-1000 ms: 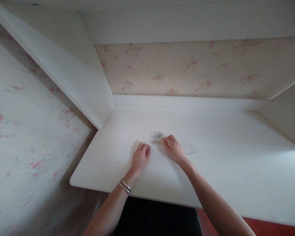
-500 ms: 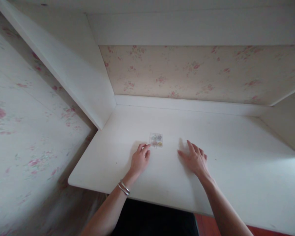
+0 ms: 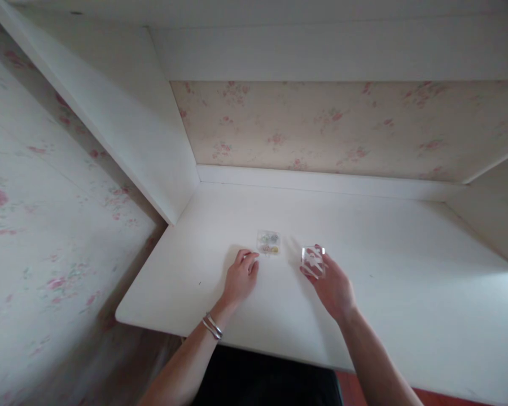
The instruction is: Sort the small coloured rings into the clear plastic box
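Note:
A small clear plastic box (image 3: 269, 238) lies on the white desktop, with compartments of small silvery, reddish and yellow pieces too small to name. My left hand (image 3: 241, 274) rests beside its near left corner, fingers loosely curved and thumb apart. The index fingertip is at the corner; whether it touches cannot be told. To the right of the box, my right hand (image 3: 331, 282) grips a clear square plastic lid (image 3: 313, 261), tilted up, with light glinting on it. Some of the right fingers show through the lid.
The white desk (image 3: 389, 316) has a raised back ledge (image 3: 322, 179) and a side panel (image 3: 152, 141) at the left. Behind it is flowered wallpaper (image 3: 275, 121). A shelf (image 3: 322, 51) overhangs the top. A small dark speck (image 3: 200, 283) lies left of my left hand.
My right hand went from spread and palm down to gripping the clear lid, turned up and slightly to the left. My left hand and the box have hardly moved.

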`<action>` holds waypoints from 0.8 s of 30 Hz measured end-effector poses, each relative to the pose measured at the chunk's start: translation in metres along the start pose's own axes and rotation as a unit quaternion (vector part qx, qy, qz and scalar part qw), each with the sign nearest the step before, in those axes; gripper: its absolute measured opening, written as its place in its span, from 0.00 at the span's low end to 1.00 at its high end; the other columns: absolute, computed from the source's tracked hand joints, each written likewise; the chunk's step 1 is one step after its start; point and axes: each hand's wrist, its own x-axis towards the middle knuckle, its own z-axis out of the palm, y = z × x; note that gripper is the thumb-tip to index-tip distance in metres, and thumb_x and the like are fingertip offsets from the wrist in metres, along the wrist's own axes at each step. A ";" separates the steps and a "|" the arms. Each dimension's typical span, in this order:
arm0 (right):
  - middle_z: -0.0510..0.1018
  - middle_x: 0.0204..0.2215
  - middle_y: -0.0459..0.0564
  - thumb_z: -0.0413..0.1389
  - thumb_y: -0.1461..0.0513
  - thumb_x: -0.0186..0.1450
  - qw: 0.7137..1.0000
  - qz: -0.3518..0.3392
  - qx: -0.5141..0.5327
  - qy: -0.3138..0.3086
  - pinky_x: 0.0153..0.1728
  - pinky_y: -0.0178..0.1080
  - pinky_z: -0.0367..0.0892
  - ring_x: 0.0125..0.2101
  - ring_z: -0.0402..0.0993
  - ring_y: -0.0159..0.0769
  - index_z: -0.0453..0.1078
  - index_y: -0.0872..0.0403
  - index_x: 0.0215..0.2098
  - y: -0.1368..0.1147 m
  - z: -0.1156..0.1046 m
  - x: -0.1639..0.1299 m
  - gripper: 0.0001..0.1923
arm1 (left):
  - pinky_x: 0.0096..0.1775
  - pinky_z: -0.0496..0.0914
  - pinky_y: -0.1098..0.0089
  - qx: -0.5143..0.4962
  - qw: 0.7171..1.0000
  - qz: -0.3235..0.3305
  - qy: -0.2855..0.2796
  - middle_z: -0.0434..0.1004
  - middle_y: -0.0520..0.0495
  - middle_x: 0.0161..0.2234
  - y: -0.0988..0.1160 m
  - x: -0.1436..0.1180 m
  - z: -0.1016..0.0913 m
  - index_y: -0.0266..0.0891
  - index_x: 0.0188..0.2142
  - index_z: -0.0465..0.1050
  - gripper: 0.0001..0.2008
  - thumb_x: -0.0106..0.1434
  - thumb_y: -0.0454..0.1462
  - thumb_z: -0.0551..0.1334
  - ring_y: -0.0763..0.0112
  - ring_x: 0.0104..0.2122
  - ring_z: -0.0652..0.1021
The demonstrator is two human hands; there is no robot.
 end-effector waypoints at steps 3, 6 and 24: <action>0.73 0.49 0.48 0.52 0.49 0.61 0.994 0.034 0.087 -0.055 0.47 0.51 0.68 0.48 0.71 0.43 0.67 0.44 0.48 0.000 0.017 -0.009 0.19 | 0.33 0.69 0.72 -0.010 1.000 0.001 0.000 0.68 0.48 0.43 0.002 -0.001 -0.001 0.43 0.44 0.69 0.10 0.65 0.36 0.53 0.79 0.25 0.70; 0.72 0.49 0.49 0.52 0.49 0.62 0.986 0.066 0.129 -0.078 0.49 0.51 0.67 0.50 0.70 0.43 0.66 0.45 0.48 0.005 0.029 -0.013 0.18 | 0.33 0.69 0.72 -0.018 1.000 -0.002 -0.002 0.68 0.48 0.43 0.003 -0.002 -0.002 0.43 0.44 0.69 0.10 0.65 0.37 0.53 0.79 0.25 0.70; 0.77 0.28 0.42 0.62 0.64 0.51 0.993 0.004 0.093 0.073 0.34 0.34 0.74 0.27 0.76 0.30 0.64 0.52 0.47 0.019 0.054 0.037 0.25 | 0.33 0.68 0.72 -0.014 1.000 -0.001 -0.020 0.69 0.49 0.41 0.002 -0.002 -0.002 0.42 0.43 0.68 0.09 0.65 0.35 0.52 0.77 0.26 0.71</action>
